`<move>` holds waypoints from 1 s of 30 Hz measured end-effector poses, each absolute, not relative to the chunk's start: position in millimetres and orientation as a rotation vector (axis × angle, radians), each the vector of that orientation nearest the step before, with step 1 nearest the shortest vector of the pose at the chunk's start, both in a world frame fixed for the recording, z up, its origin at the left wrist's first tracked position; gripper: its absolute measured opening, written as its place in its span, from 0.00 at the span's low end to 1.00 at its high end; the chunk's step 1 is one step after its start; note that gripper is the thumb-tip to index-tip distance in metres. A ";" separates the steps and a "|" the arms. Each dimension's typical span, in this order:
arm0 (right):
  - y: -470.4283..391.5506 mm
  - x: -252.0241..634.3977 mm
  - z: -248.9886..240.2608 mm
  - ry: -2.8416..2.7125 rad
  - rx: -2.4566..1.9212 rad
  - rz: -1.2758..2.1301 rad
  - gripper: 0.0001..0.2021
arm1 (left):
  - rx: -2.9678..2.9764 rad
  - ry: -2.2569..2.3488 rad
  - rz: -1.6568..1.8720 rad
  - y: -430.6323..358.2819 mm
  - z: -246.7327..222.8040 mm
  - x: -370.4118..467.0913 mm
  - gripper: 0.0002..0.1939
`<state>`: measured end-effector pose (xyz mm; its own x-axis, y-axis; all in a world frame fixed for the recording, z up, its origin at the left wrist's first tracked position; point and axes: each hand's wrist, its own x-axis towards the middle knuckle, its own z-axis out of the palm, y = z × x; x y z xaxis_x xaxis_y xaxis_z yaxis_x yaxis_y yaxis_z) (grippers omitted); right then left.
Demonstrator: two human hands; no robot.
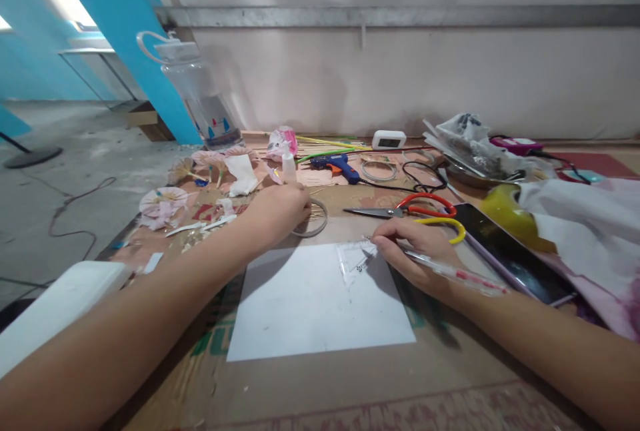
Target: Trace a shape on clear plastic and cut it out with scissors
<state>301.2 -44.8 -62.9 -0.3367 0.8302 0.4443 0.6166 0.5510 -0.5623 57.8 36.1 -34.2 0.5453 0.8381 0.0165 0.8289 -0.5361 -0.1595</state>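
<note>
A white sheet of paper (320, 304) lies on the cardboard work surface. On its upper right part rests a clear triangle ruler (354, 263). My right hand (417, 247) is closed on a clear pen with a red core (455, 272), its fingertips at the ruler's upper right corner. My left hand (280, 207) reaches beyond the paper's upper edge, beside a round ring (316, 219) lying flat. Its fingers are bent together, and what they hold, if anything, is hidden. Scissors with red and yellow handles (380, 212) lie just beyond my right hand.
A blue glue gun (340, 165), a white timer (389, 140) and thin sticks lie farther back. A water bottle (203, 94) stands back left, near small paper umbrellas (164, 204). At the right are a phone (510, 252) and white cloth (590, 217).
</note>
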 end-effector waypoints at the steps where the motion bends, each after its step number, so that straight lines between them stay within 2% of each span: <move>1: -45.1 301.2 -62.2 -2.083 -1.166 0.378 0.08 | -2.626 -1.418 0.099 35.7 -34.1 58.5 0.18; 7: -45.8 301.9 -60.0 -2.136 -1.164 0.353 0.07 | -2.579 -1.331 0.215 27.9 -19.2 58.2 0.11; 11: -43.1 302.6 -62.1 -2.146 -1.127 0.317 0.07 | -2.530 -1.432 0.189 25.2 -3.3 54.5 0.09; 15: -38.2 303.5 -62.5 -2.099 -1.012 0.174 0.06 | -2.667 -1.485 -0.201 21.5 -8.2 61.1 0.07; 18: -35.2 304.5 -62.6 -2.011 -1.016 0.135 0.06 | -2.806 -1.341 -0.596 13.6 -28.8 72.5 0.06; 21: -32.9 305.7 -64.4 -1.969 -1.069 0.182 0.05 | -2.827 -1.140 -0.826 4.9 -50.7 82.8 0.05; 25: -30.3 306.3 -67.6 -2.023 -1.090 0.242 0.05 | -2.792 -0.989 -0.945 0.3 -67.6 88.6 0.06; 30: -29.6 305.2 -68.5 -2.089 -1.098 0.285 0.06 | -2.797 -0.955 -0.876 4.5 -62.5 82.3 0.06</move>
<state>305.2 -29.6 -68.5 -0.3545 0.7821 0.5125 0.6160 0.6076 -0.5013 82.3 4.5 -62.5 0.6470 0.5449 0.5334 0.5785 -0.8065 0.1222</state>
